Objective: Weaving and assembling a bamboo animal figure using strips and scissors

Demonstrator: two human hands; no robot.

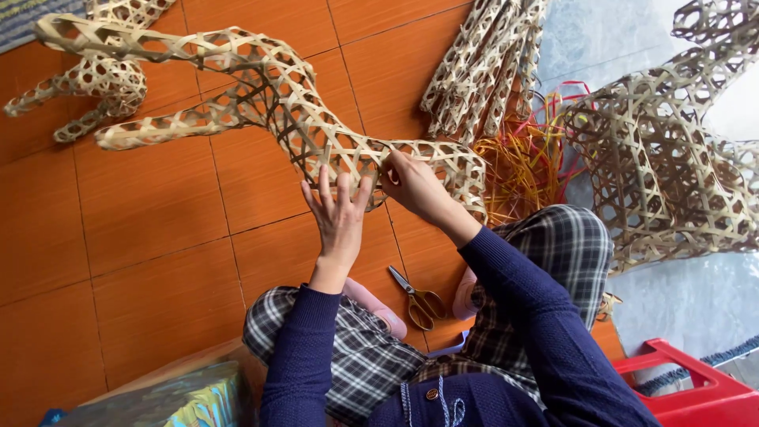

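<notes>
A large open-weave figure of pale bamboo strips (316,134), shaped like a four-legged animal lying on its side, stretches across the orange tiled floor (142,237). Its lattice is a hexagonal mesh of flat tan strips, with see-through gaps that show the tiles beneath. The tubular body runs diagonally from the upper left down to the middle of the view, and two long narrow limbs branch off to the left, one high and one lower. The near end of the body is rounded and lies just in front of the person's knees.

The left hand (338,212) rests against the lower edge of that near end, fingers spread wide and upright, palm pressed to the weave, closed on nothing. The right hand (413,183) is on the top of the same end, its fingers curled and pinching at the weave; whether a single strip is caught between them cannot be told.

Both arms wear dark blue sleeves, and the legs are in black-and-white checked trousers (545,261). Brass-handled scissors (417,299) lie on the tiles between the knees, well below the hands. A second, smaller woven bamboo figure (99,87) lies at the upper left. A bundle of narrow woven bamboo tubes (482,63) leans at the top middle, beside a tangle of yellow and red strips (526,158). Another big lattice bamboo figure (672,158) fills the right side, and a red plastic stool (696,387) sits at the lower right corner.
</notes>
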